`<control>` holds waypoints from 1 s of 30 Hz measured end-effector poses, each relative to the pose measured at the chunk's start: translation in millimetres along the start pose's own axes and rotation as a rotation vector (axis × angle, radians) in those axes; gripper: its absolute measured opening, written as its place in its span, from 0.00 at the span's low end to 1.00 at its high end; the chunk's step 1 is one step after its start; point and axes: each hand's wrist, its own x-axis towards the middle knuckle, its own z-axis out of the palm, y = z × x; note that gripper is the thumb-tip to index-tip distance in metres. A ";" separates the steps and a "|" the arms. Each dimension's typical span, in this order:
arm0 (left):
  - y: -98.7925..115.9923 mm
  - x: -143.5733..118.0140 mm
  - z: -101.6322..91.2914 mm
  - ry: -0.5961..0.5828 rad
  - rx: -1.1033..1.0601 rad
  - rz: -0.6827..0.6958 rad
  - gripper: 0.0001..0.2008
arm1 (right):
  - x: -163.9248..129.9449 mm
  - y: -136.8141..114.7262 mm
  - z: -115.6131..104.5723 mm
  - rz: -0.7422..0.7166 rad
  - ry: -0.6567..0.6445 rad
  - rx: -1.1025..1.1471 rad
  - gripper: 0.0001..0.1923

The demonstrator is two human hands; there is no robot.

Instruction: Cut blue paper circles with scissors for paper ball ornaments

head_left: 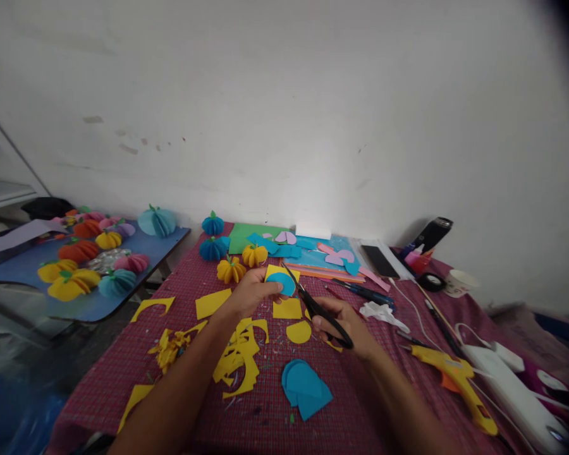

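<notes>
My left hand (255, 293) is closed on a yellow paper piece (272, 270), with a round blue paper piece (284, 282) laid over it under the thumb. My right hand (345, 320) grips black-handled scissors (318, 308). Their blades are beside the right edge of the held papers; whether they touch the yellow sheet I cannot tell. Below the hands lie a yellow rectangle (287, 309) and a rounded yellow piece (298, 332). Nearer to me is a small stack of blue paper pieces (306, 387).
Yellow offcuts (241, 357) litter the checked cloth. Paper pumpkins stand behind my left hand, including a yellow pumpkin (231, 270), and more cover the blue table (83, 303). On the right are a yellow glue gun (455, 373), a white power strip (516, 398) and a paper cup (461, 282).
</notes>
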 end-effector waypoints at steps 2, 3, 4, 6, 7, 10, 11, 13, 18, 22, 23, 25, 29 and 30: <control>1.5 -0.5 -0.2 0.000 0.004 -0.007 0.14 | -0.3 -0.2 -1.4 -0.004 -0.007 -0.007 0.21; 2.1 -0.8 -0.3 -0.002 0.008 -0.007 0.14 | -0.5 -0.3 -2.2 -0.003 -0.008 -0.011 0.21; 2.7 -1.0 -0.5 -0.005 0.013 -0.006 0.13 | -0.7 -0.4 -3.0 0.002 -0.011 -0.015 0.21; 3.3 -1.5 -0.7 -0.015 0.027 -0.003 0.13 | -1.0 -0.2 -4.7 0.016 -0.023 -0.015 0.22; 3.4 -1.7 -0.7 -0.021 0.038 -0.005 0.13 | -1.0 0.0 -5.5 0.023 -0.029 -0.013 0.22; 3.3 -2.0 -0.1 -0.042 0.077 -0.006 0.13 | -0.5 0.8 -7.4 0.024 -0.040 -0.008 0.22; 3.3 -2.1 0.3 -0.049 0.087 -0.004 0.13 | -0.3 1.2 -7.9 0.021 -0.041 -0.011 0.23; 3.6 -2.4 1.1 -0.059 0.094 -0.003 0.11 | 0.0 2.1 -8.9 0.019 -0.042 -0.020 0.23; 5.9 -3.9 1.8 -0.074 0.093 -0.022 0.11 | -1.5 6.2 -12.3 0.039 -0.044 -0.033 0.24; 7.6 -4.8 1.9 -0.087 0.086 -0.034 0.11 | -2.9 7.4 -14.5 0.032 -0.047 -0.031 0.24; 7.8 -4.8 1.8 -0.092 0.084 -0.035 0.11 | -3.0 7.1 -14.7 0.029 -0.050 -0.031 0.24; 8.1 -4.6 1.4 -0.100 0.083 -0.036 0.11 | -3.3 6.1 -15.0 0.031 -0.054 -0.030 0.24; 7.9 -4.4 0.2 -0.120 0.088 -0.034 0.12 | -3.6 4.9 -15.1 0.040 -0.058 -0.032 0.23; 7.8 -4.4 -0.1 -0.126 0.089 -0.031 0.12 | -3.6 4.9 -15.2 0.037 -0.060 -0.030 0.22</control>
